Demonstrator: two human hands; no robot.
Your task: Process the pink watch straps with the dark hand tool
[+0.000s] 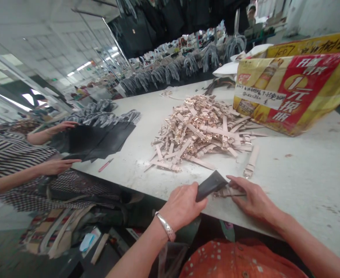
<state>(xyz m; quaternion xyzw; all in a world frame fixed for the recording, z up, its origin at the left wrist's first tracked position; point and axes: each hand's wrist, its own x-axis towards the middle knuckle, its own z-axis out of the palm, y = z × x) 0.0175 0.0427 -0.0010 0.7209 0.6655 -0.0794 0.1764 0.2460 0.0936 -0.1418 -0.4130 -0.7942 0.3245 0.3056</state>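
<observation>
The left hand [183,206] has its grip closed on a dark flat piece [210,185], pinching it between thumb and fingers near the front edge of the bench [303,177]. The right hand [252,197] lies flat, fingers stretched out and not closed on anything, pressing down a pale strap [228,192] that sits just beside the dark piece and partly under its tip. So the step in hand looks like joining or fitting the two: the dark piece is being brought onto the strap while the strap is pinned in place.

Behind the hands lies a pile of straps [201,131] of the same pale colour, many with buckles, and one loose strap [251,160] sits apart from it, near the right hand. A printed cardboard box [291,92] stands at the far right. On the left, another person's hand [56,166] and a second hand [61,127] work over a stack of dark pieces [100,139], with a red pen [105,165] lying close by.

The next move seems to call for steady pressure from the right hand and careful lining up of the dark piece's tip along the strap.
</observation>
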